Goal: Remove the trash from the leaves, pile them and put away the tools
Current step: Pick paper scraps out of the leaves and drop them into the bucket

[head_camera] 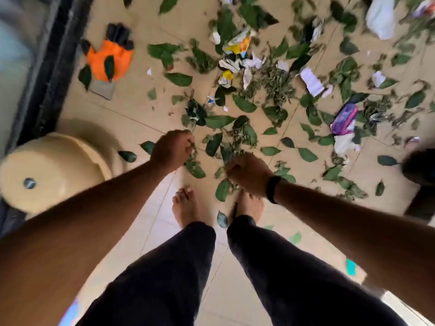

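Note:
Green leaves lie scattered over the beige tiled floor, mixed with trash: a yellow wrapper, crumpled white paper, a purple wrapper and a white plastic bag. I stand over the near edge of the mess. My left hand hangs with fingers curled round a small sprig of leaves. To its right, slightly lower, my right hand has its fingers curled with leaf scraps at the fingertips. An orange glove with black fingertips lies flat at the upper left, with leaves on it.
A cream plastic container stands at the left beside a dark door track. A dark object sits at the right edge. My bare feet stand on tiles with few leaves. The frame is motion-blurred.

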The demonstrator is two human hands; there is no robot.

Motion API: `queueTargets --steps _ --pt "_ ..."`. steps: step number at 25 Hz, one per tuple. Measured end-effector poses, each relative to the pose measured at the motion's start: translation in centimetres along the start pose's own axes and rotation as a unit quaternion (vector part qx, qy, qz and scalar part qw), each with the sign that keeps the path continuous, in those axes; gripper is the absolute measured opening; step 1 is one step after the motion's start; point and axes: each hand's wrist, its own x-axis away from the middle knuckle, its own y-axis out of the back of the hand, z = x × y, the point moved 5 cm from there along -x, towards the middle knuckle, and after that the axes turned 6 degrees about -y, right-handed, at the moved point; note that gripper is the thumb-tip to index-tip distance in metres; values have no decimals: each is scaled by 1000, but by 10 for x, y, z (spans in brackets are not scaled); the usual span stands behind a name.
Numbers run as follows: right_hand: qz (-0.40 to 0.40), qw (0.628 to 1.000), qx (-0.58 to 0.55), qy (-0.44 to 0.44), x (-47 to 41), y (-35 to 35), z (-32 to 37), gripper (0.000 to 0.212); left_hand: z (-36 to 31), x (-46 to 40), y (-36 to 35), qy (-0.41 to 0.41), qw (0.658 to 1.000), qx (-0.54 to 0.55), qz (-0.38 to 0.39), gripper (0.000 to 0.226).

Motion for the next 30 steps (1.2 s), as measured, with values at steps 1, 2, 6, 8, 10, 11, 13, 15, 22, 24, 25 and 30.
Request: queueTargets --steps 1,2,6,8,10,11,13,15,22,24,25,30 --pt "1 999 32 20 -36 11 -1 20 13 -24 -7 -20 999 -30 -19 15" --pt "-12 997 59 39 -67 26 0 23 24 -45 -11 -46 997 -48 -41 17" --pt "-102 978 152 104 -176 86 4 25 64 -105 -25 -153 979 -99 -91 26" --pt "-110 963 199 145 -211 104 8 23 80 -123 -35 -210 966 -134 -67 30" --pt "-115 950 203 210 -232 112 18 16 88 -135 -37 -284 945 -159 -37 27" --pt "-111 943 201 242 -237 112 23 12 88 -140 -34 -315 935 -163 -25 22" --pt "-97 924 229 291 -252 107 28 18 89 -151 -30 -350 922 -166 -15 14" --pt "-93 898 292 314 -266 96 25 27 87 -159 -26 -350 924 -149 22 22" --pt "-144 894 328 268 -267 75 29 11 65 -148 8 -262 962 31 -65 15" --pt "-126 890 353 259 -266 71 29 9 56 -148 9 -254 961 70 -85 7" --pt "-114 890 355 261 -264 72 31 10 51 -150 9 -252 961 91 -73 7" --pt "-135 907 278 288 -238 96 38 18 31 -164 12 -248 964 48 89 16"
